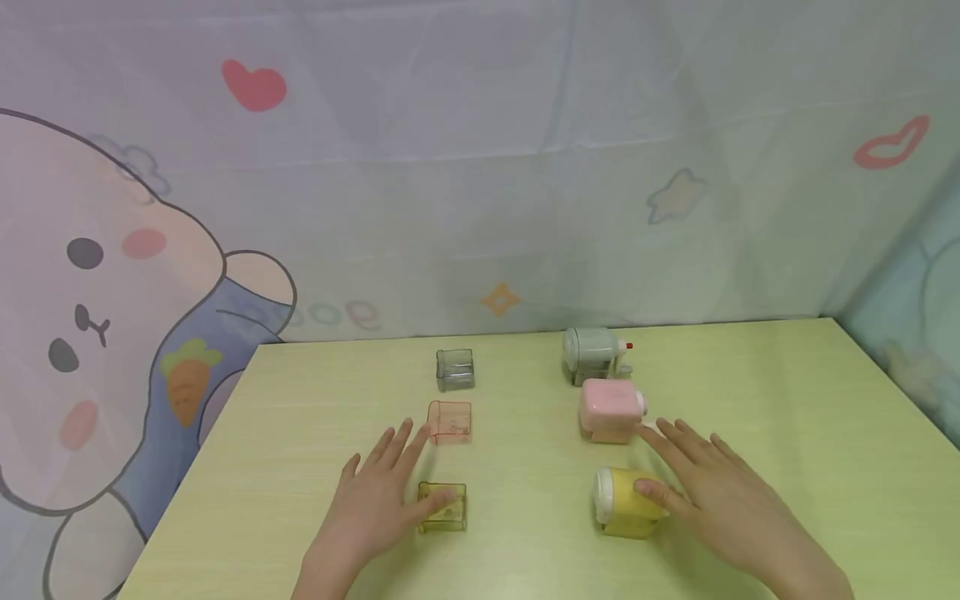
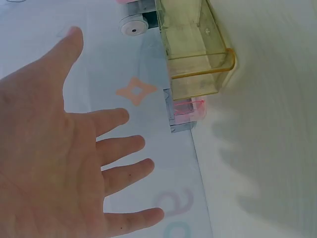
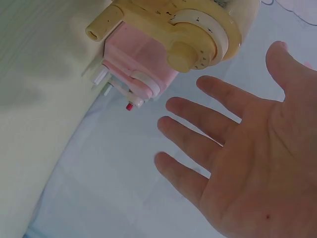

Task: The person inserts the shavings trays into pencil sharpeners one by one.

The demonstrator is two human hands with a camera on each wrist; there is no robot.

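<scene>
1. I have the left hand (image 1: 369, 510) over the tabletop (image 1: 532, 467), fingers straight, spread and holding nothing.
2. Just right of its palm, by the thumb, I see the yellow bin (image 1: 450, 520), apart from the fingers; the pink bin (image 1: 453, 422) and grey bin (image 1: 455, 372) sit farther back.
3. Well across stands the yellow sharpener (image 1: 624, 506), long axis roughly left to right, crank (image 3: 153, 29) facing the right hand (image 1: 726, 510), the nearer one; behind are the pink sharpener (image 1: 609, 404) and grey sharpener (image 1: 592, 350).
4. The right hand's fingers are spread too, empty, just beside the yellow sharpener.
</scene>
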